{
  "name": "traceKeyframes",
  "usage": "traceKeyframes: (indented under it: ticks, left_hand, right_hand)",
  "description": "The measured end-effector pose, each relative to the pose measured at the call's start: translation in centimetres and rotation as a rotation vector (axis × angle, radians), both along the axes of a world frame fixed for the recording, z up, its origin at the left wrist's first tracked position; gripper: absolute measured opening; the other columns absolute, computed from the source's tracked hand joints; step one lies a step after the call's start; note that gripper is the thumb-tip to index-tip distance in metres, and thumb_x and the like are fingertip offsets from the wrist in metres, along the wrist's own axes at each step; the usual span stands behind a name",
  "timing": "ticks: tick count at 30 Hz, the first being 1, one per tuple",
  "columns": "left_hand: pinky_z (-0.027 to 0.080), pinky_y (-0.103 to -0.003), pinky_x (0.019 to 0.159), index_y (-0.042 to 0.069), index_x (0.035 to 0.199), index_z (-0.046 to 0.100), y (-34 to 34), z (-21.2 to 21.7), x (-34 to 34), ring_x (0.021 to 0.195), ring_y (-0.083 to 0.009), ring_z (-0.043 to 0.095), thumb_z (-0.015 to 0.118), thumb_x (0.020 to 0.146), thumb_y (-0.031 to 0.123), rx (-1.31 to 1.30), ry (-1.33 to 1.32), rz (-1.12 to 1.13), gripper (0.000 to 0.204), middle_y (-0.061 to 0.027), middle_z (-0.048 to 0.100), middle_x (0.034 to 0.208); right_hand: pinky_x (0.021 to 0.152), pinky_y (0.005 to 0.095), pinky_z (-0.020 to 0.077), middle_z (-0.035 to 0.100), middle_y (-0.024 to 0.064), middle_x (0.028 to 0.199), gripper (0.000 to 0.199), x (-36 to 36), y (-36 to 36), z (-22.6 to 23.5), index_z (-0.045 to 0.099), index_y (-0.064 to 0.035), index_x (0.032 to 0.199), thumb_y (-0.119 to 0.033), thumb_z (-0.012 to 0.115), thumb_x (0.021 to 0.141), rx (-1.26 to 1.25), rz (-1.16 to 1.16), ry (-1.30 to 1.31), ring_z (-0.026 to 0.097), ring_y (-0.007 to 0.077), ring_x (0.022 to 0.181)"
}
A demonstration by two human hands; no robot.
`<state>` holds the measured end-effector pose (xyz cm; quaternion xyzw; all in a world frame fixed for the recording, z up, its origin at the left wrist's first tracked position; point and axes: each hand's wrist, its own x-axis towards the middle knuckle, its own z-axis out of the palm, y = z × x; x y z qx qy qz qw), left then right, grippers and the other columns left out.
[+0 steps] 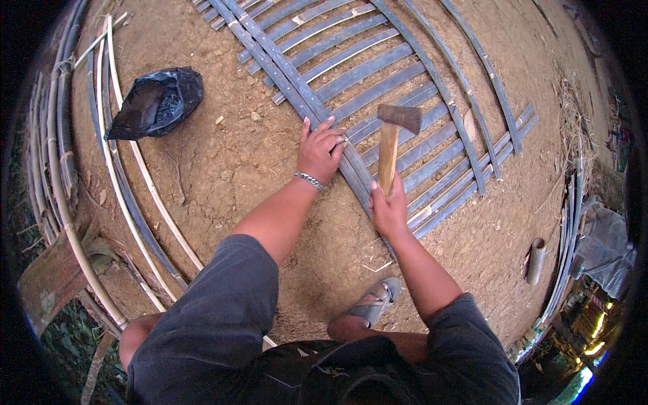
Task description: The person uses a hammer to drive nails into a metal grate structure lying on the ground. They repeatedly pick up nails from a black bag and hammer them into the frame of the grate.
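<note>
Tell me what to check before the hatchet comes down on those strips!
1. Right hand grips the hatchet handle firmly: ok, fingers wrapped around its lower end.
2. Left hand holds the bamboo strips steady: ok, pressed flat on the bundle.
3. Left hand's fingers well away from the hatchet head: not ok, they lie close beside it.
4. Foot in the sandal out of the way: ok, it is behind the hands.
5. Blade edge sharp: cannot tell.
</note>
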<state>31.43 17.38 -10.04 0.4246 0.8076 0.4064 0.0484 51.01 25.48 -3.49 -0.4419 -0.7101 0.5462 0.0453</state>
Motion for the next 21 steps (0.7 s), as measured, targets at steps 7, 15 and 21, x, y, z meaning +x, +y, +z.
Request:
traceKeyframes:
  ticks: [7, 15, 21]
  left_hand:
    - [0.018, -0.055, 0.122, 0.01, 0.1, 0.074, 1.3, 0.9, -4.1, 0.133, -0.0261, 0.055, 0.06, 0.092, 0.014, -0.025, -0.02, -0.002, 0.017, -0.0071, 0.073, 0.118]
    - [0.018, -0.058, 0.122, 0.01, 0.15, 0.044, 7.6, 1.4, -8.2, 0.152, -0.0315, 0.025, 0.046, 0.101, 0.033, -0.471, 0.31, -0.006, 0.053, -0.0143, 0.034, 0.161]
    - [0.017, -0.057, 0.123, 0.011, 0.149, 0.045, 7.8, 1.6, -8.2, 0.151, -0.031, 0.026, 0.044, 0.102, 0.034, -0.54, 0.313, -0.049, 0.052, -0.0136, 0.033, 0.162]
  right_hand:
    - [0.047, 0.028, 0.0462, 0.053, 0.0046, 0.082, 0.039, -3.3, -0.5, -2.1, 0.039, -0.0044, 0.138, -0.006, 0.053, 0.101, -0.321, -0.388, 0.241, 0.052, 0.0106, 0.057]
    - [0.068, 0.0381, 0.0554, 0.062, 0.0152, 0.096, 0.046, -1.1, -0.6, -1.6, 0.041, -0.0013, 0.141, -0.012, 0.058, 0.1, -0.132, -0.134, 0.038, 0.065, 0.0268, 0.075]
    - [0.093, 0.0487, 0.0521, 0.063, 0.0312, 0.123, 0.047, 2.9, 2.5, 1.8, 0.044, -0.0033, 0.144, -0.013, 0.056, 0.1, 0.271, 0.399, -0.013, 0.064, 0.048, 0.113]
